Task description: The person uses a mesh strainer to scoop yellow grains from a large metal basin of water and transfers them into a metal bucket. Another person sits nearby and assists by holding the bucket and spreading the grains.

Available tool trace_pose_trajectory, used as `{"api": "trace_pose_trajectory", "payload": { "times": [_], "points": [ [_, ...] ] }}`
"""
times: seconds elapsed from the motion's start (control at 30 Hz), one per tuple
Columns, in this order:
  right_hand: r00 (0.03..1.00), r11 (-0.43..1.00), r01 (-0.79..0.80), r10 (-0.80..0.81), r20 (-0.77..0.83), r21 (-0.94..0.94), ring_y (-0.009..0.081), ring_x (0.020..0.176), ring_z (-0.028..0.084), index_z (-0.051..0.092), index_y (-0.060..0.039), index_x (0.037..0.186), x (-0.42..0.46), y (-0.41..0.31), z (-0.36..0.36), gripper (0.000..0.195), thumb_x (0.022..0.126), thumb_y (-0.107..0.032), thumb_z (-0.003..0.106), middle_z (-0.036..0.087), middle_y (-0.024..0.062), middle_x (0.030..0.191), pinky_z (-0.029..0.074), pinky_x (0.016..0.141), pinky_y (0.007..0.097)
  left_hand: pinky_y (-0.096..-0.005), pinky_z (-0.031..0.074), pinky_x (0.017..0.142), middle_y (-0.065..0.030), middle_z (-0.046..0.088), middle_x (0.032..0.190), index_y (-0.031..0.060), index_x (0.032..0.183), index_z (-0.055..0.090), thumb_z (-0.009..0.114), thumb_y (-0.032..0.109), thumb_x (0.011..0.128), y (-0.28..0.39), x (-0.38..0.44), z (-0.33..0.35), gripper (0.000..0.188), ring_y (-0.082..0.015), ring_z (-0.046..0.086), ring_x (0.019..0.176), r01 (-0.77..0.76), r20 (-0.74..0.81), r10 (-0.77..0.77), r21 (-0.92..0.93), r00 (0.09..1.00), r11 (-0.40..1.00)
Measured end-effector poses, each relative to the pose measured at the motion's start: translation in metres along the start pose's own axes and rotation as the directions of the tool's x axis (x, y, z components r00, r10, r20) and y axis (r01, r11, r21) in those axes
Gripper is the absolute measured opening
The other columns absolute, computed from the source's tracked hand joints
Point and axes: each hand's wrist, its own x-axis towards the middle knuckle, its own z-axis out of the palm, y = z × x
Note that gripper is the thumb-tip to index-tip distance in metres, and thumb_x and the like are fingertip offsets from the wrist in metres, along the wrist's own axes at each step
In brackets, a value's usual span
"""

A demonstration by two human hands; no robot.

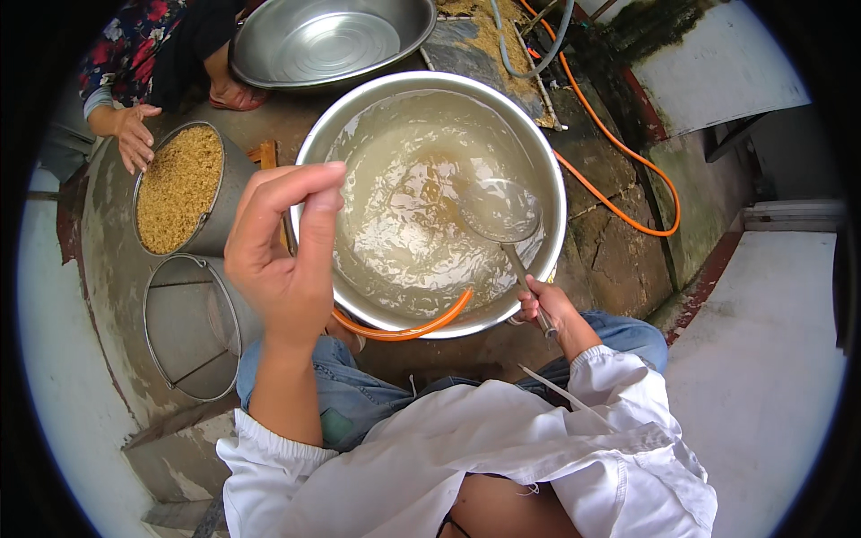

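A large round metal basin of cloudy, rippling water stands before me. My right hand grips the handle of a metal mesh skimmer, whose round head lies at the water on the basin's right side. Raised over the basin's left rim, my left hand has its fingers bent and the fingertips close to the thumb tip; nothing shows between them. An orange hose bends over the near rim, its end at the water.
At left stand a metal bucket of yellowish grains and a bucket that looks empty. Another person's hand is beside the grain. A second metal basin stands beyond. Orange hose and a grey hose lie at right and back.
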Motion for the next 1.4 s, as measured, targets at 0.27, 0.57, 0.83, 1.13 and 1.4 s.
{"api": "trace_pose_trajectory", "payload": {
  "times": [0.27,0.57,0.83,1.13,1.4],
  "points": [
    [0.935,0.776,0.315,-0.353,0.039,-0.546,0.01,0.045,0.041,0.04,-0.0035,0.113,0.118,-0.054,0.089,0.025,0.098,-0.024,0.044,0.045,0.0024,0.067,0.039,0.038,0.0251,-0.0251,0.048,0.075,-0.0106,0.064,0.092,-0.0045,0.106,0.061,0.054,0.0,0.091,-0.002,0.008,-0.018,0.017,-0.013,0.058,0.078,0.072,-0.135,-0.087,-0.117,0.987,0.991],
    [0.889,0.836,0.323,-0.107,0.445,-0.444,0.0074,0.043,0.04,0.042,-0.0087,0.121,0.082,0.007,0.151,0.027,0.098,-0.022,0.046,0.043,-0.0012,0.063,0.036,0.036,0.0227,-0.0229,0.048,0.075,-0.0107,0.065,0.092,-0.0045,0.105,0.061,0.055,-0.001,0.09,-0.005,0.011,-0.023,0.016,-0.0098,0.059,0.077,0.133,-0.221,-0.165,-0.151,0.961,0.98],
    [0.4,-0.333,0.295,-0.808,0.432,-0.896,0.0395,0.071,0.063,0.038,-0.0076,0.137,0.049,-0.107,0.004,0.049,0.093,-0.024,0.053,0.065,0.0246,0.085,0.05,0.065,0.047,-0.023,0.049,0.075,-0.0101,0.065,0.092,-0.0043,0.108,0.061,0.053,0.005,0.094,-0.002,0.009,-0.017,0.019,-0.0095,0.059,0.076,0.153,-0.193,-0.197,-0.221,0.961,0.963],
    [0.729,-0.639,-0.265,-0.623,0.284,-0.722,0.0435,0.088,0.061,0.037,-0.0059,0.134,-0.036,-0.191,-0.05,0.049,0.092,-0.026,0.052,0.064,0.0261,0.093,0.047,0.076,0.0507,-0.0223,0.049,0.074,-0.0093,0.065,0.092,-0.0036,0.108,0.061,0.051,0.009,0.096,-0.003,0.01,-0.018,0.021,-0.0094,0.06,0.076,0.141,-0.155,-0.182,-0.245,0.971,0.959],
    [0.995,0.235,0.066,-0.094,0.045,-0.97,0.0088,0.043,0.043,0.04,-0.0093,0.134,-0.072,-0.131,-0.038,0.039,0.098,-0.022,0.045,0.046,0.0007,0.065,0.037,0.038,0.0238,-0.0222,0.049,0.074,-0.0086,0.065,0.092,-0.0031,0.109,0.061,0.049,0.011,0.097,-0.005,0.009,-0.019,0.022,-0.0089,0.059,0.076,0.127,-0.118,-0.167,-0.286,0.979,0.95]
  ]
}}
